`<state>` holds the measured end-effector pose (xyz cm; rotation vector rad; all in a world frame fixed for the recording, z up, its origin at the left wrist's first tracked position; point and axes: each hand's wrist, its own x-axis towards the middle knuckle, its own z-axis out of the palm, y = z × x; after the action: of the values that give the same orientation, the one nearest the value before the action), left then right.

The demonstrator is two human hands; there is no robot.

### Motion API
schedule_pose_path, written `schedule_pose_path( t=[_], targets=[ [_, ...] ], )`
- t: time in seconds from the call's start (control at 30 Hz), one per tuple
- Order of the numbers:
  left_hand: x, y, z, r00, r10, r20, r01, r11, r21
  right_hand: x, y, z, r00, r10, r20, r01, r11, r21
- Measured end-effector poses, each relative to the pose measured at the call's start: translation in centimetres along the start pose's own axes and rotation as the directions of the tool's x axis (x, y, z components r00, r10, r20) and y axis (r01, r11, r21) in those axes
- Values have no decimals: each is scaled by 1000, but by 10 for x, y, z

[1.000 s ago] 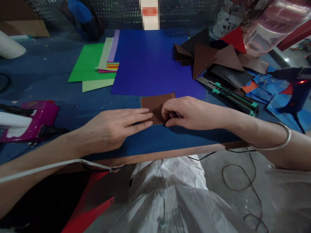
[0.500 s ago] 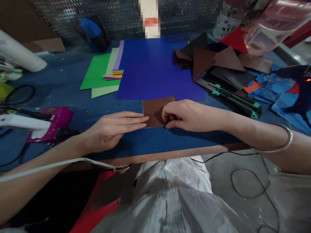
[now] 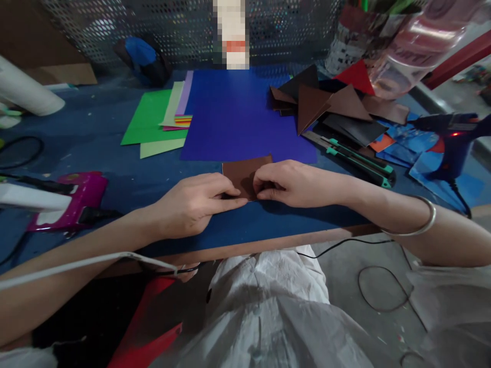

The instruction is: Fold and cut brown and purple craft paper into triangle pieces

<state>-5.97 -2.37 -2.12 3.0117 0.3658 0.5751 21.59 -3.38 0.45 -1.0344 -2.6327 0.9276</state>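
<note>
A small brown paper rectangle (image 3: 244, 171) lies on the blue tabletop (image 3: 95, 133) near its front edge, just below a large dark-blue sheet (image 3: 238, 115). My left hand (image 3: 194, 202) has its fingers curled and pinched on the paper's near left edge. My right hand (image 3: 293, 182) is curled too, its fingertips pinching the paper's near right part. The two hands almost meet over the paper, and its near edge is hidden under the fingers.
A magenta glue gun (image 3: 72, 199) lies at the left, a blue one (image 3: 452, 140) stands at the right. Green and pastel sheets (image 3: 153, 120) lie behind. Brown, black and red paper triangles (image 3: 326, 102) are piled at the back right beside a green-handled cutter (image 3: 356, 158). Cables hang off the front edge.
My left hand's fingers, flat beside the paper before, have curled and moved right onto the paper's edge. The right hand has stayed on the paper. The camera has shifted slightly.
</note>
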Motion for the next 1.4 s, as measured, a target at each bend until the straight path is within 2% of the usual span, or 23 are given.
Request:
schedule_pose_path(
  t=[0.17,0.27,0.4,0.5,0.67,0.93,1.17,1.33,1.4],
  targets=[
    [-13,-6,9,993,-111,37,115,984,-133,4,-7,4,996,81,-36,-83,993,-78],
    [-18,-7,8,995,-101,25,104,984,-143,12,-16,7,978,206,-34,-208,966,-154],
    [-20,-7,8,996,-67,-53,57,984,-170,24,-27,3,943,332,8,-323,923,-208],
    [-19,-6,9,996,-46,-73,36,989,-143,35,-35,-5,909,414,55,-393,893,-217],
    [-18,-3,7,996,-21,-90,12,995,-101,51,-47,-15,819,541,193,-504,838,-208],
    [-24,-7,12,997,-19,-73,15,999,-47,50,-45,-16,820,542,182,-511,838,-192],
    [-23,-3,11,997,-20,-76,17,999,-30,44,-36,-17,858,484,173,-460,873,-161],
    [-23,-1,11,993,-95,-62,92,994,-55,39,-23,-15,875,466,134,-449,883,-140],
    [-24,-2,12,995,-78,-69,73,995,-68,36,-19,-16,866,481,134,-468,876,-119]
  ],
)
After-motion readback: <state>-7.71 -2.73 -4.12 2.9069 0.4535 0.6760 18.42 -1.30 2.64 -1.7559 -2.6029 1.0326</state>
